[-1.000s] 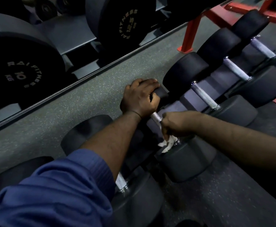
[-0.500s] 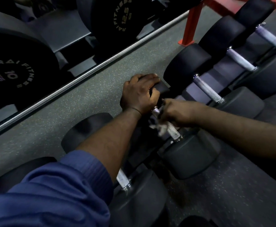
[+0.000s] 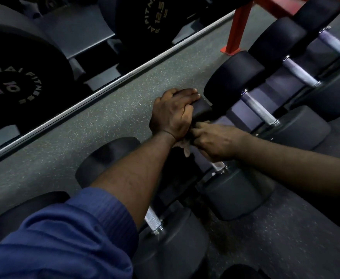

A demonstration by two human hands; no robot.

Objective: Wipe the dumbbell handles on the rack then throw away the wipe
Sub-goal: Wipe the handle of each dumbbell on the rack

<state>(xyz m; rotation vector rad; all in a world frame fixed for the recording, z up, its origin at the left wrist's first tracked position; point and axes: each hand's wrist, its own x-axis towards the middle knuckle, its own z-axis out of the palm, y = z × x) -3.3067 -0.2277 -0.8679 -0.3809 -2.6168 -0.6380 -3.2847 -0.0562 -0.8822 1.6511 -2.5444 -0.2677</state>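
A row of black dumbbells with silver handles lies on a low rack. My left hand (image 3: 172, 113) grips the far head (image 3: 201, 110) of one dumbbell. Around that dumbbell's handle (image 3: 217, 165) my right hand (image 3: 215, 140) is curled, holding a crumpled white wipe (image 3: 184, 147) against the metal near the far end. Only a scrap of the wipe shows below my fingers. The near head (image 3: 233, 196) of this dumbbell is in plain sight.
More dumbbells lie to the right, with a handle (image 3: 258, 108), and to the near left, with a handle (image 3: 152, 219). A mirror along the floor reflects weights marked 10 (image 3: 14, 85) and 12.5. A red rack leg (image 3: 236, 31) stands at the back.
My right hand has slid the wipe along the handle from the near end up to the far end, beside my left hand. The left hand has stayed on the far head.
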